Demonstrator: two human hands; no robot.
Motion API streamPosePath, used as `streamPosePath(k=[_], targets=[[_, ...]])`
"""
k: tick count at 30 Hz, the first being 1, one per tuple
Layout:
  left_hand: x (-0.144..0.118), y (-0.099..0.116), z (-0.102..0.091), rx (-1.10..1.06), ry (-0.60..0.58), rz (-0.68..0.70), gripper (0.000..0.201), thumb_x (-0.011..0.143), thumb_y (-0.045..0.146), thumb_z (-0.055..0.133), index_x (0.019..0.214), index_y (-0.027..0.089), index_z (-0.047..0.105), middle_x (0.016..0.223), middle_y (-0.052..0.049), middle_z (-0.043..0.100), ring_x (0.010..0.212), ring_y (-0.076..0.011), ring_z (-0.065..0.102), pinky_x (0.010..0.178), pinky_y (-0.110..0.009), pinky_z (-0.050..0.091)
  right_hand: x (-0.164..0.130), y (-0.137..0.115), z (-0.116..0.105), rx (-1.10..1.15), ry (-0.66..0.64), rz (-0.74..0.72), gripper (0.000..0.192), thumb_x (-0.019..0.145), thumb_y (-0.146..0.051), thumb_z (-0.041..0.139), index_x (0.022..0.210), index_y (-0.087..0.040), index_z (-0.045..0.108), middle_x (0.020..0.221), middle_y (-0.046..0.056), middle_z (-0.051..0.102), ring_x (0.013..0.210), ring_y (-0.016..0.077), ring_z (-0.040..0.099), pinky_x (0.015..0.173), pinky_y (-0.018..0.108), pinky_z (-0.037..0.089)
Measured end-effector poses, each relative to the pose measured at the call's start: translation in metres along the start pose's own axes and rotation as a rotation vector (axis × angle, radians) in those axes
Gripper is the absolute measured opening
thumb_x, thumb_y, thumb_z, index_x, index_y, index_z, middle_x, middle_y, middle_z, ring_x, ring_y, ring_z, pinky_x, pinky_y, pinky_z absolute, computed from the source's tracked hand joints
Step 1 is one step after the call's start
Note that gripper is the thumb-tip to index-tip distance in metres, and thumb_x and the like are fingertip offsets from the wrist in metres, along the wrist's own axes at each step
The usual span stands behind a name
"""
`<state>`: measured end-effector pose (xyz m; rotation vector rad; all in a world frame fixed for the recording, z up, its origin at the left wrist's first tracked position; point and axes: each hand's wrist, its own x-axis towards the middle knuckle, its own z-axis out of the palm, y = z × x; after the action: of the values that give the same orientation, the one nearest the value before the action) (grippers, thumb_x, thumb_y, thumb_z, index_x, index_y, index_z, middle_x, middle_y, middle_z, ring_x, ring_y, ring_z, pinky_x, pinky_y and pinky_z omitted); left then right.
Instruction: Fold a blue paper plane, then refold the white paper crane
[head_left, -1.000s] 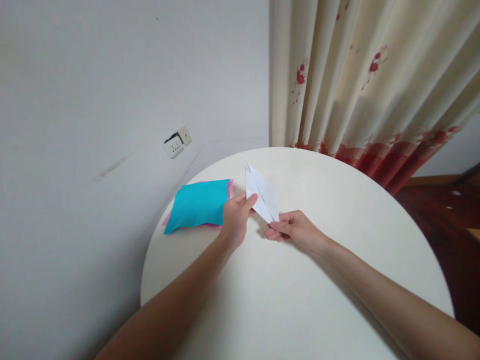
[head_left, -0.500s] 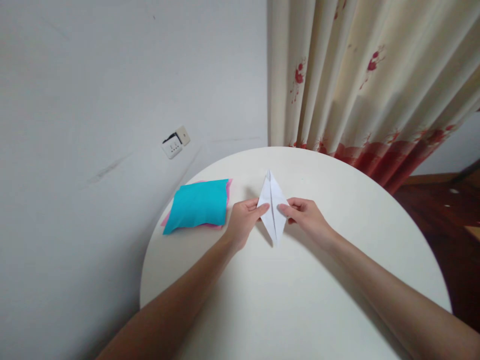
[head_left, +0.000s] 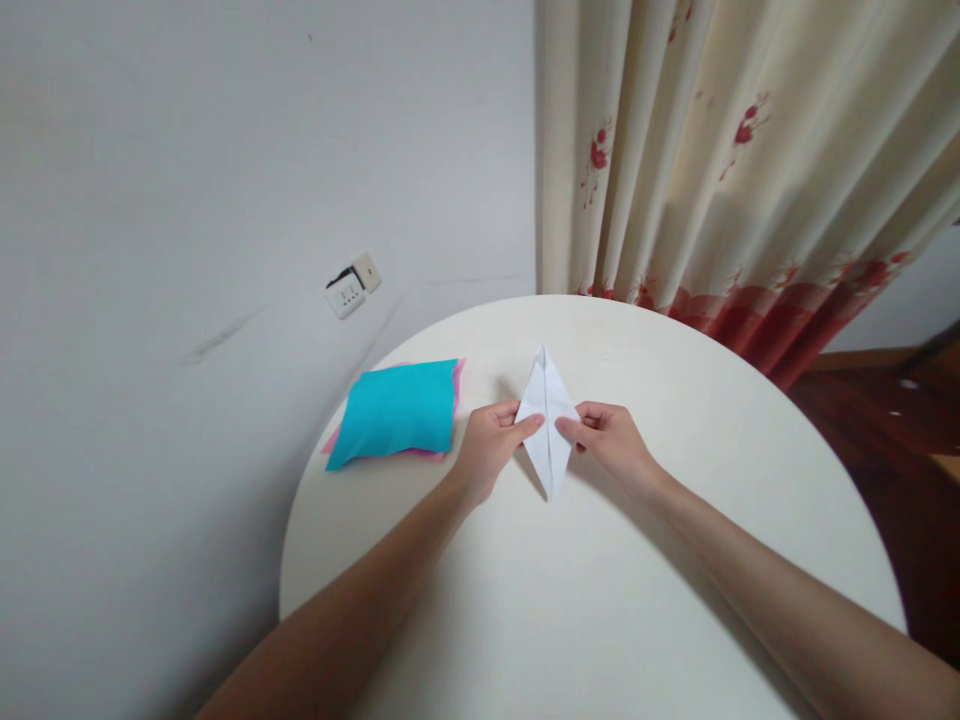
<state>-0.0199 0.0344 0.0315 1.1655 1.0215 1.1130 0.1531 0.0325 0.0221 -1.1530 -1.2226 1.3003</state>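
Already well along, the folding shows in what the fingers pinch: the left hand (head_left: 489,448) has thumb and forefinger closed on the left corner of a white, kite-shaped folded paper (head_left: 547,415), and the right hand (head_left: 611,442) grips the right corner in the same narrow pinch, the other fingers curled under. The paper is held just above the round white table (head_left: 675,560), near its middle, one long point aimed at twelve o'clock and a shorter one at six, with a straight crease or slit running down its centre. Judging by that slim diamond with layered flaps, several folds are done; no finished figure shows, so shaping of the points seems left, though how many layers lie behind cannot be told. At nine o'clock from the hands, well apart from them, a stack of square paper sheets, turquoise on top with pink beneath (head_left: 397,408), lies untouched. Beyond the table's twelve o'clock edge hangs a cream curtain with red flowers (head_left: 720,160), and a white wall socket (head_left: 351,286) sits at ten o'clock.
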Motion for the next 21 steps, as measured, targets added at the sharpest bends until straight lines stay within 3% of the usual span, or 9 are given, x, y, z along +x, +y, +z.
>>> streamPosePath(k=[3,9,13,16,21], targets=[[-0.0004,0.0015,0.0002,0.007,0.013,0.009,0.035,0.073,0.035,0.08,0.1,0.013,0.076,0.095,-0.01,0.077,0.083,-0.0239,0.071,0.078,-0.033,0.055,0.0,0.001,0.0,0.013,-0.023,-0.014,0.04,0.068,-0.056,0.075,0.064,-0.017,0.065,0.061,0.001,0.059,0.058,0.0131,0.049,0.055,0.027,0.037],[0.0005,0.0019,0.001,-0.005,0.021,0.008,0.034,0.072,0.034,0.081,0.099,0.013,0.077,0.097,-0.011,0.077,0.086,-0.0244,0.071,0.083,-0.035,0.053,0.0003,0.0017,-0.0025,0.174,-0.003,0.042,0.063,0.082,-0.075,0.051,0.079,-0.014,0.069,0.077,0.01,0.069,0.066,0.0179,0.059,0.056,0.029,0.04],[0.0017,0.0005,0.0002,0.012,0.027,0.011,0.035,0.071,0.034,0.081,0.098,0.013,0.077,0.094,-0.01,0.077,0.084,-0.0241,0.071,0.079,-0.034,0.053,-0.0003,-0.0002,-0.0018,0.096,0.003,-0.006,0.049,0.075,-0.063,0.068,0.088,-0.015,0.07,0.078,0.006,0.069,0.066,0.0159,0.057,0.056,0.027,0.041],[0.0023,-0.0005,-0.0003,0.024,0.034,0.007,0.033,0.071,0.034,0.081,0.095,0.012,0.076,0.092,-0.01,0.077,0.082,-0.0241,0.07,0.076,-0.033,0.053,0.0002,0.0011,-0.0002,0.036,0.002,-0.014,0.036,0.065,-0.048,0.08,0.077,-0.015,0.069,0.068,0.002,0.065,0.059,0.0124,0.052,0.053,0.025,0.038],[0.0021,-0.0021,-0.0005,0.016,0.02,0.016,0.031,0.072,0.033,0.081,0.095,0.012,0.074,0.097,-0.011,0.077,0.085,-0.0238,0.07,0.078,-0.033,0.053,0.0007,0.0033,0.0007,0.035,0.022,-0.013,0.029,0.064,-0.041,0.079,0.064,-0.016,0.065,0.057,-0.002,0.058,0.052,0.0098,0.046,0.051,0.025,0.033]])
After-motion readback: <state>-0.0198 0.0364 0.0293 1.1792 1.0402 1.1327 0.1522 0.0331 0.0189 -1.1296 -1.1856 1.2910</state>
